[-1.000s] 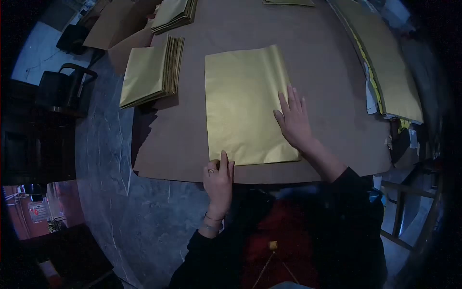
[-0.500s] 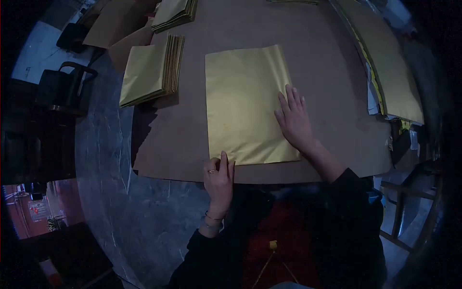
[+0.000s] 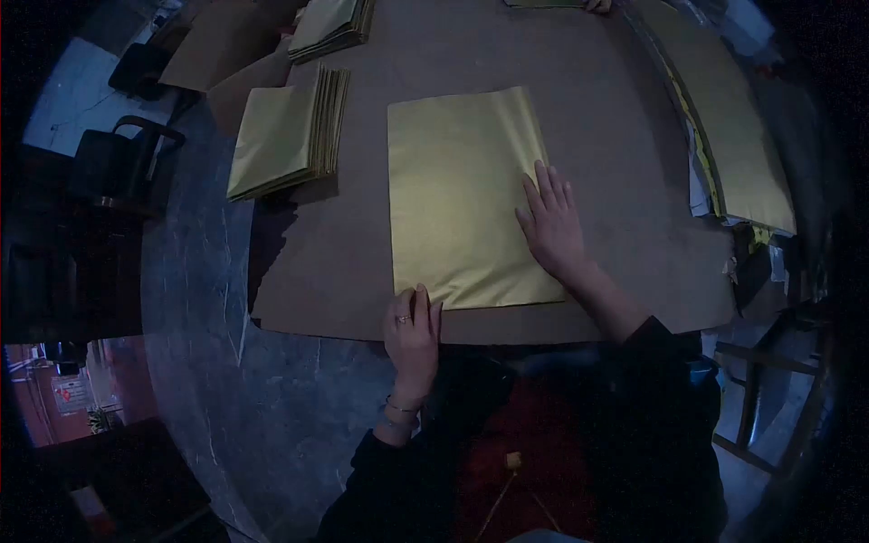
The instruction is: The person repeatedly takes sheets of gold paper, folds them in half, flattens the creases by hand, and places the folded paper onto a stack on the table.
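A gold sheet [image 3: 462, 199] lies on the brown cardboard table cover [image 3: 634, 262], with small wrinkles along its near edge and a soft ridge down its right side. My right hand [image 3: 554, 231] rests flat on the sheet's right edge, fingers stretched out. At the near left corner, my left hand [image 3: 414, 335] has its fingers bent together on the sheet's edge, a ring on one finger. Whether that corner is pinched between the fingers is hidden.
Folded gold sheets stand in a stack [image 3: 281, 140] at the left, with another stack [image 3: 330, 27] behind. A long gold pile [image 3: 733, 118] lies at the right. Another person's hand [image 3: 598, 5] shows at the far edge, beside gold paper [image 3: 543, 3]. Chairs [image 3: 118, 167] stand left.
Another person's hand has come into view at the far edge. My hands stay in nearly the same places on the sheet.
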Demonstrator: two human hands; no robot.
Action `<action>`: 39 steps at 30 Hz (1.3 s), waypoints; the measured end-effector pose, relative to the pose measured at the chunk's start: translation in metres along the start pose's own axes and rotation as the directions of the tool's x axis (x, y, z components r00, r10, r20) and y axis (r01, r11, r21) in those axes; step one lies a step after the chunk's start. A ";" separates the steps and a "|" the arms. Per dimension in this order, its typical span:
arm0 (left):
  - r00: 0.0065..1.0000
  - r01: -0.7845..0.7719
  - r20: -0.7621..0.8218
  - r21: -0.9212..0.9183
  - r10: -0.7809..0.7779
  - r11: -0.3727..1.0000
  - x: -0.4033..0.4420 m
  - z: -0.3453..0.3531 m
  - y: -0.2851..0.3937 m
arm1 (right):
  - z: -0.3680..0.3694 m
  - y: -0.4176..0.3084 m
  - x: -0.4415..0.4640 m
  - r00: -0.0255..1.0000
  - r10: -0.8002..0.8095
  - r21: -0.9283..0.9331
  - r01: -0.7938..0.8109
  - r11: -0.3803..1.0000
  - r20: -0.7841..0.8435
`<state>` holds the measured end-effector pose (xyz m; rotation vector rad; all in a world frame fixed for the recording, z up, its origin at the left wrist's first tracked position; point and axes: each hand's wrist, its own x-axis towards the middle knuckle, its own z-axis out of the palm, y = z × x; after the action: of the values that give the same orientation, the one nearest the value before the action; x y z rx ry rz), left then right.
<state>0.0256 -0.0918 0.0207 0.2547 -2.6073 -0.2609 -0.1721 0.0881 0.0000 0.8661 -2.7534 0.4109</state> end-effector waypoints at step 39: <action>0.986 0.097 0.129 0.068 -0.105 0.993 0.012 0.011 0.020 | -0.006 0.037 0.049 0.974 -0.055 0.065 0.041 0.997 0.219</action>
<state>0.0067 -0.0742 0.0211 0.4052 -2.7405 -0.2397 -0.2328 0.0937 0.0129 1.0502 -2.9271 0.4129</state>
